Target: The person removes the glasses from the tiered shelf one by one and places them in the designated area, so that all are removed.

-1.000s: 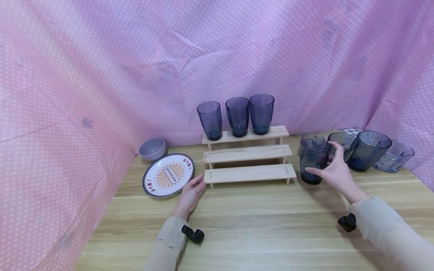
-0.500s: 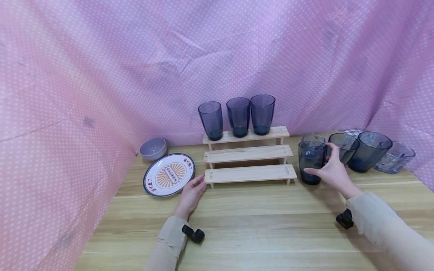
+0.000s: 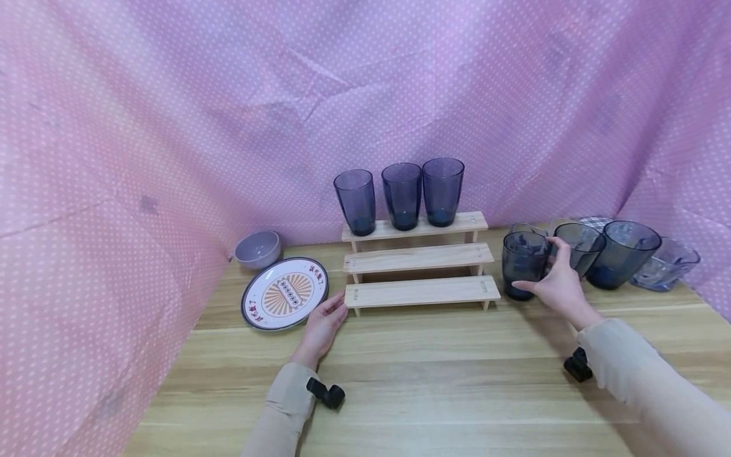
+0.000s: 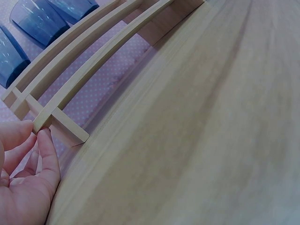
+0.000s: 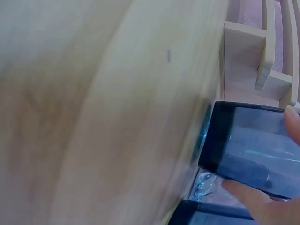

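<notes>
In the head view my right hand (image 3: 556, 285) grips a dark smoky glass tumbler (image 3: 521, 273) around its side, thumb at the front and fingers behind. The tumbler (image 5: 258, 145) is upright, its base close over the table in the right wrist view. My left hand (image 3: 322, 327) pinches the near left end of the lowest step of a three-step wooden rack (image 3: 422, 292); thumb and fingertips show on that end (image 4: 42, 123) in the left wrist view. Three matching tumblers (image 3: 402, 197) stand upright in a row on the top step. The two lower steps are bare.
Right of the held tumbler stand two more dark tumblers (image 3: 622, 257) and a clear glass dish (image 3: 665, 270), with another clear glass partly hidden behind it. At left a patterned plate (image 3: 285, 295) and a grey bowl (image 3: 257, 251) stand beside the rack. A pink dotted cloth (image 3: 365, 95) hangs behind.
My right hand and its tumbler have shifted slightly left, and the tumbler has then moved a little up in the head view. My left hand stays at the rack.
</notes>
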A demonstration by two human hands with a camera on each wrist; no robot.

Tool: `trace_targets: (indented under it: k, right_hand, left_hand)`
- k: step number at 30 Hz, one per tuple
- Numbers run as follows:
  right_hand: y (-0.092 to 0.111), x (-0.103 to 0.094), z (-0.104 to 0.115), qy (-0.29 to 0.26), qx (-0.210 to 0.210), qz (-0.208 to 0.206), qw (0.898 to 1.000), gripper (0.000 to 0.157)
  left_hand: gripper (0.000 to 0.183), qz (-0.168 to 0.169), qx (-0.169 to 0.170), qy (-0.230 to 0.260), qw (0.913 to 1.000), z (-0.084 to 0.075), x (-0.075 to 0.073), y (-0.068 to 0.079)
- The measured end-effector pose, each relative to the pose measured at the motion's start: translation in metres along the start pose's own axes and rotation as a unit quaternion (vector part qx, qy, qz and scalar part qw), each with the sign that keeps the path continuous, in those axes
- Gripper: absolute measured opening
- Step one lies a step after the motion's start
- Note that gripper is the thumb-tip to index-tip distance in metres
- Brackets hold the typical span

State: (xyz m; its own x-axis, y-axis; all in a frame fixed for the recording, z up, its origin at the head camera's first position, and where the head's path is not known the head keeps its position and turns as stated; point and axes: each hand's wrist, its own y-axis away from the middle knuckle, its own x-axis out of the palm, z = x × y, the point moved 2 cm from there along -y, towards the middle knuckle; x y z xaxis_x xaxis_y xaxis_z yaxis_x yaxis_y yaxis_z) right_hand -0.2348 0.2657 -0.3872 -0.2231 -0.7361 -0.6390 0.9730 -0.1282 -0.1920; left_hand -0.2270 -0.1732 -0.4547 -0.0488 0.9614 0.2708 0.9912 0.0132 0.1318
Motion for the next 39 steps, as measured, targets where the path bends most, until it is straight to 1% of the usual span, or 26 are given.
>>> trace_targets:
  k: [5, 15, 18, 22, 25, 31, 39]
  right_hand:
    - [0.0019, -0.0024, -0.0015, 0.033, -0.021, -0.028, 0.999, 0.105]
    - [0.0035, -0.0041, -0.0046, 0.079, -0.052, -0.061, 0.994, 0.103]
    - [0.0032, -0.0032, -0.0053, 0.082, -0.052, -0.062, 0.993, 0.102]
    - [0.0029, -0.0016, -0.0045, 0.078, -0.041, -0.064, 0.994, 0.102]
    - [0.0022, -0.0009, -0.0035, 0.077, -0.034, -0.064, 0.994, 0.102]
    - [0.0018, -0.0015, -0.0015, 0.084, -0.038, -0.061, 0.994, 0.102]
    - [0.0068, -0.0059, 0.0013, 0.066, -0.029, -0.05, 0.996, 0.098]
  left_hand:
    - [0.047, -0.001, 0.0, -0.003, 1.0, -0.0008, 0.0008, -0.0007]
    - [0.047, -0.002, -0.001, -0.019, 0.9998, 0.0014, 0.0002, -0.0014]
    - [0.047, -0.003, -0.001, -0.018, 0.9998, 0.0021, -0.0002, -0.0013]
    - [0.047, -0.004, -0.003, -0.015, 0.9999, 0.0022, -0.0006, -0.0015]
    - [0.047, 0.001, 0.002, -0.02, 0.9998, 0.0009, -0.0006, -0.0004]
    - [0.045, 0.007, 0.009, -0.027, 0.9996, -0.0018, -0.0002, 0.0019]
    - [0.047, 0.01, 0.003, -0.029, 0.9995, -0.0015, 0.0001, 0.0034]
